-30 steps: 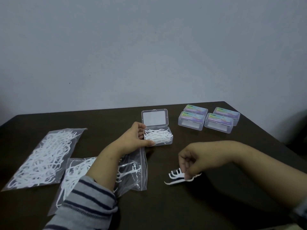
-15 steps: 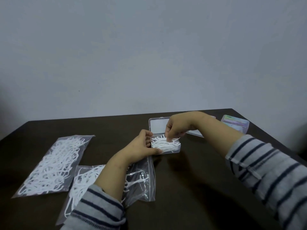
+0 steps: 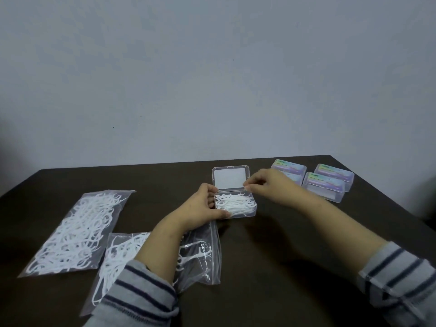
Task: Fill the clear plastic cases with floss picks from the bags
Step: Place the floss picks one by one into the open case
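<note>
Gripping the open case [image 3: 236,208], long axis crosswise, left hand [image 3: 203,208]; right hand [image 3: 266,187] pinches its lid [image 3: 230,177].

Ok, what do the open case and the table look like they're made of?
The open case: clear, glossy hard plastic by the look, since the white picks show through its walls. The table: dark brown, matte, probably wood or laminate; no grain is visible.

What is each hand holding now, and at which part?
The left hand grips the open clear plastic case at its left end. The right hand pinches the lid's right edge.
</note>
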